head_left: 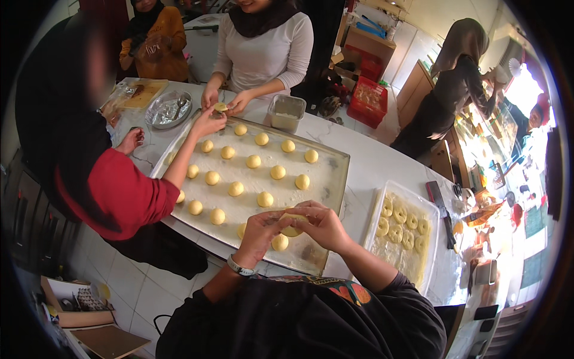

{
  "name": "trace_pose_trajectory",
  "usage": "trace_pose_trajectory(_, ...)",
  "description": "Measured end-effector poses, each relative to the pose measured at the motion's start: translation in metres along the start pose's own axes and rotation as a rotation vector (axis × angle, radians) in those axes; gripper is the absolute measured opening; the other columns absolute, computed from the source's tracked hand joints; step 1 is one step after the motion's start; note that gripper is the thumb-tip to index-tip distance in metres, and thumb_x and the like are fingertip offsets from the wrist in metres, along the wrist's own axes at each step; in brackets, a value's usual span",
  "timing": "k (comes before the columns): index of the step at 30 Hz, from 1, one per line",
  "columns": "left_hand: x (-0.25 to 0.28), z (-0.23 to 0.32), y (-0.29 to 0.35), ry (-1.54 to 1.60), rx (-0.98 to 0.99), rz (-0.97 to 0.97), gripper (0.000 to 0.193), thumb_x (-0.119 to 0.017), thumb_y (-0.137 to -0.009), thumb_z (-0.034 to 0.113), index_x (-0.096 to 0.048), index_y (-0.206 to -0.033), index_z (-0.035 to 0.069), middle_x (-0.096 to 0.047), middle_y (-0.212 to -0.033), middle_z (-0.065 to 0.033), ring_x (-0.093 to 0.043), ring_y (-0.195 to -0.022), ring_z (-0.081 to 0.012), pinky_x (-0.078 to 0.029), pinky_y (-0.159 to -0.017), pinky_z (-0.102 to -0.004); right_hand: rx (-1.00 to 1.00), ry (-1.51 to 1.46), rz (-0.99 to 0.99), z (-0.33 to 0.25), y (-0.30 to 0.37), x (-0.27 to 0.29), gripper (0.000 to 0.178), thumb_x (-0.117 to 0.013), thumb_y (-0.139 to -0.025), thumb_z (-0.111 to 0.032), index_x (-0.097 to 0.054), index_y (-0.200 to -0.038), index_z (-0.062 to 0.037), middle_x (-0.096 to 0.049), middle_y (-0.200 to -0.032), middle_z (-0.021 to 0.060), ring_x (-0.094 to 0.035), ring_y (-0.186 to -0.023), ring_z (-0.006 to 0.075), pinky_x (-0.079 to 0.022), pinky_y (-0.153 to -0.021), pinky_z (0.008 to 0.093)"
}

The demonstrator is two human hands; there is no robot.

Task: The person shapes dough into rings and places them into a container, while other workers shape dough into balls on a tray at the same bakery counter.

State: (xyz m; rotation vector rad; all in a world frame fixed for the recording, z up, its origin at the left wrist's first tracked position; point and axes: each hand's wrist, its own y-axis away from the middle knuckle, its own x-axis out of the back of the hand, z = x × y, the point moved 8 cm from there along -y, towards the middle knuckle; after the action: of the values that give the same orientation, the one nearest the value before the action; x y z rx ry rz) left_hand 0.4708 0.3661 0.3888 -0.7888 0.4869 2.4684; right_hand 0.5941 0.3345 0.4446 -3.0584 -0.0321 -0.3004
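Both my hands are raised over the near edge of a large metal baking tray. Between them is a flattened piece of pale yellow dough. My left hand, with a watch on its wrist, pinches the dough from one side. From the other side my right hand grips it, fingers curled over its edge. Rows of round dough balls rest on the floured tray. One dough ball lies just below my hands, and another beside it is partly covered by my left hand.
To the right, a clear plastic container holds several dough rings. A knife lies beyond it. Across the tray, a co-worker's hand meets another person's hands over a dough piece. A square tub and a round pan stand behind the tray.
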Motion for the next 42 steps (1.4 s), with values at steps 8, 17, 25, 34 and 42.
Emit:
trace_pose_trajectory(8,0.006,-0.006,0.0,-0.023,0.052,0.012,0.024,-0.065,-0.083,0.008,-0.061,-0.102,-0.006,-0.066,-0.09,-0.0105,-0.062,-0.081,-0.0129,-0.05,-0.072,-0.022,-0.067,0.038,-0.022,0.0,0.001,0.0,0.026,-0.063,-0.082,-0.01,-0.063,-0.107,0.0001,-0.064,-0.094,0.0083,-0.061,-0.087,0.0095,-0.05,-0.071,0.0214)
trace_pose_trajectory(17,0.011,-0.013,0.007,-0.115,0.079,0.014,0.022,-0.066,-0.082,0.012,-0.063,-0.097,-0.005,-0.066,-0.084,-0.0072,-0.061,-0.072,-0.0097,-0.048,-0.066,-0.0196,-0.019,0.014,-0.02,-0.012,0.008,-0.009,0.026,-0.063,-0.082,-0.006,-0.061,-0.106,0.0026,-0.066,-0.094,0.0088,-0.062,-0.084,0.0115,-0.051,-0.073,0.0233)
trace_pose_trajectory(25,-0.011,-0.02,0.018,-0.062,0.086,-0.028,0.019,-0.062,-0.084,0.008,-0.061,-0.096,-0.006,-0.066,-0.085,-0.0096,-0.063,-0.076,-0.0146,-0.051,-0.068,-0.0251,-0.165,-0.06,-0.007,-0.011,0.027,0.001,0.026,-0.063,-0.082,-0.005,-0.061,-0.107,0.003,-0.065,-0.095,0.0082,-0.062,-0.08,0.0096,-0.049,-0.069,0.0213)
trace_pose_trajectory(34,-0.05,-0.05,0.024,-0.104,0.14,-0.042,0.017,-0.062,-0.085,0.011,-0.063,-0.094,-0.004,-0.066,-0.083,-0.0087,-0.062,-0.073,-0.0125,-0.051,-0.066,-0.0236,-0.23,-0.128,0.041,-0.004,0.074,0.038,0.025,-0.061,-0.084,-0.004,-0.06,-0.107,0.0048,-0.065,-0.095,0.0096,-0.063,-0.086,0.0129,-0.049,-0.077,0.0234)
trace_pose_trajectory(42,-0.095,-0.083,0.023,-0.121,0.193,-0.027,0.023,-0.067,-0.082,0.017,-0.065,-0.094,-0.003,-0.066,-0.08,-0.0061,-0.062,-0.07,-0.0098,-0.049,-0.062,-0.0209,-0.295,-0.179,0.191,0.014,0.119,0.09,0.026,-0.066,-0.081,-0.01,-0.063,-0.104,0.0025,-0.067,-0.085,0.0067,-0.06,-0.082,0.0076,-0.048,-0.072,0.0218)
